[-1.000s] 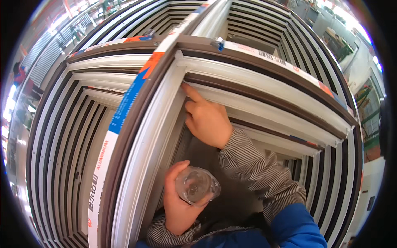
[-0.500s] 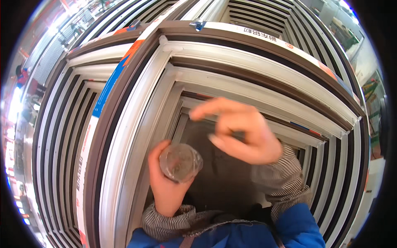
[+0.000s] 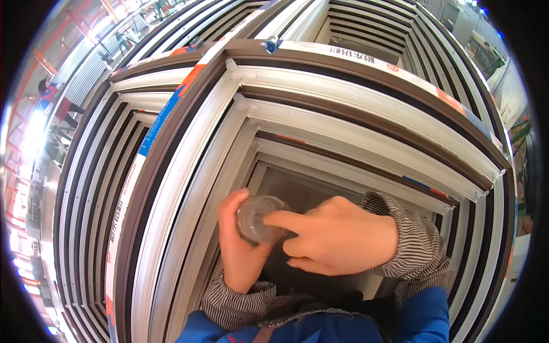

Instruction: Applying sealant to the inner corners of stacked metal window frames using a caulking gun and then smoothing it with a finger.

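A clear plastic cup (image 3: 250, 222) is gripped in my left hand (image 3: 245, 260), its round mouth turned up. The thumb and fingers wrap round its side. What lies inside is too blurred to make out. Over the cup's right side comes my right hand (image 3: 346, 237), index finger stretched out with its tip at the mouth. The other fingers of that hand are bent, and nothing shows in them. Both hands are inside the opening of a white frame (image 3: 246, 143), near its left side.
Several white and brown rectangular frames stand stacked one behind another around me. A brown bar (image 3: 148, 160) with blue and orange printed film runs along the left. A dark grey floor (image 3: 297, 186) shows below. At the far left a person (image 3: 66, 108) is visible in the background.
My right hand has come down and left, bringing its index fingertip to the cup's mouth. The cup and my left hand sit slightly farther right and higher in view.
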`<state>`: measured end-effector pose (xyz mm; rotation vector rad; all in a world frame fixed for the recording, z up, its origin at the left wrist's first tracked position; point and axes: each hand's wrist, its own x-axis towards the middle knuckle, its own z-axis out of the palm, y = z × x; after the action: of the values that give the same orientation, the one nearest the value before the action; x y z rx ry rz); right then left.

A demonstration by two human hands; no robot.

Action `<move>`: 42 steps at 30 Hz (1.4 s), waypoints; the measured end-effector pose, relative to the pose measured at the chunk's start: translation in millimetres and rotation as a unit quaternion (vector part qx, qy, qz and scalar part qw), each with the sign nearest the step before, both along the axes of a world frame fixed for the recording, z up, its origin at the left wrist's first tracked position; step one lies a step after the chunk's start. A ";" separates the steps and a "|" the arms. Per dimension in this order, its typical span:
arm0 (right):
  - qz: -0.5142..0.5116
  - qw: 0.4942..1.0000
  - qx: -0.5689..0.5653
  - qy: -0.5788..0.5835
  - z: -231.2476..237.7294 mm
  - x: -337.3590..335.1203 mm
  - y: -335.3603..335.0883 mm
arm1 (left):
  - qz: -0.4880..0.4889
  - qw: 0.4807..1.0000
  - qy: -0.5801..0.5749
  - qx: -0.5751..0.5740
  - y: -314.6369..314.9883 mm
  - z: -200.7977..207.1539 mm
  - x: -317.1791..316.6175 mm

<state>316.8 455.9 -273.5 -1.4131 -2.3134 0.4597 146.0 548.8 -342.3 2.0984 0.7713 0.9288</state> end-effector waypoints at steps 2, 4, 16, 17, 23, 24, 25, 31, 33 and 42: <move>-0.022 0.998 0.035 0.054 9.9 6.8 -7.0 | -0.050 0.971 -0.096 -0.214 -1.0 1.8 -3.4; -0.072 0.985 0.021 0.154 9.9 14.4 -12.0 | -0.037 0.972 -0.089 -0.215 -0.3 2.2 -7.6; -0.281 0.927 0.141 0.203 -140.6 25.7 110.7 | -0.103 0.946 -0.094 -0.292 -2.2 -1.2 -35.1; -0.286 0.929 0.140 0.189 -141.2 24.7 114.1 | -0.122 0.944 -0.084 -0.294 -2.0 -0.7 -35.3; -0.395 0.910 0.100 0.083 -134.5 20.0 126.7 | -0.116 0.933 -0.102 -0.325 0.8 0.2 -35.9; -0.390 0.911 0.103 0.081 -134.5 18.7 127.7 | -0.111 0.934 -0.099 -0.324 1.1 0.6 -36.8; -0.394 0.910 0.101 0.078 -134.8 17.4 129.7 | -0.114 0.932 -0.101 -0.328 1.8 0.8 -37.9; -0.375 0.919 0.116 0.031 -136.4 12.4 142.1 | -0.128 0.929 -0.098 -0.333 -0.3 2.5 -40.1; -0.368 0.922 0.119 0.016 -136.9 12.0 142.1 | -0.130 0.925 -0.102 -0.341 -1.0 3.1 -39.7; -0.360 0.919 0.159 0.017 -137.5 14.7 135.7 | -0.133 0.935 -0.082 -0.317 -3.5 1.6 -38.7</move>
<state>331.4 591.5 -410.9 -1.8996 -1.5666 -0.1096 107.3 545.2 -340.7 1.4872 0.5808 0.5900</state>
